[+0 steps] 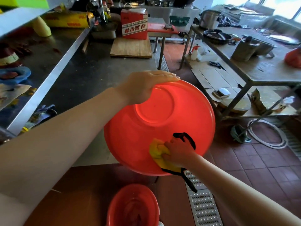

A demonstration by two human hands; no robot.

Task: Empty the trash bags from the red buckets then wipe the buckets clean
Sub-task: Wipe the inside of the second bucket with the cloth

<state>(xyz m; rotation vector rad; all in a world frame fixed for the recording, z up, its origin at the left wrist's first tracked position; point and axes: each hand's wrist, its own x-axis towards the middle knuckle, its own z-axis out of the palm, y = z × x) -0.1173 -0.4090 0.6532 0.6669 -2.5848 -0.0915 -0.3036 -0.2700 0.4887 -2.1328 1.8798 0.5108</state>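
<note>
A red bucket is held in the air in front of me, tipped so I look into it, its round bottom at the upper left. My left hand lies over its top rim, fingers straight along the edge. My right hand grips a bunched yellow cloth with black trim and presses it against the bucket's inner wall near the lower rim. A second red bucket stands on the floor below, upright, with dark smears inside.
A steel counter runs along the left with a wooden board and a red and white box. A metal table with pots stands right. A floor drain grate and a white hose lie on the red tiles.
</note>
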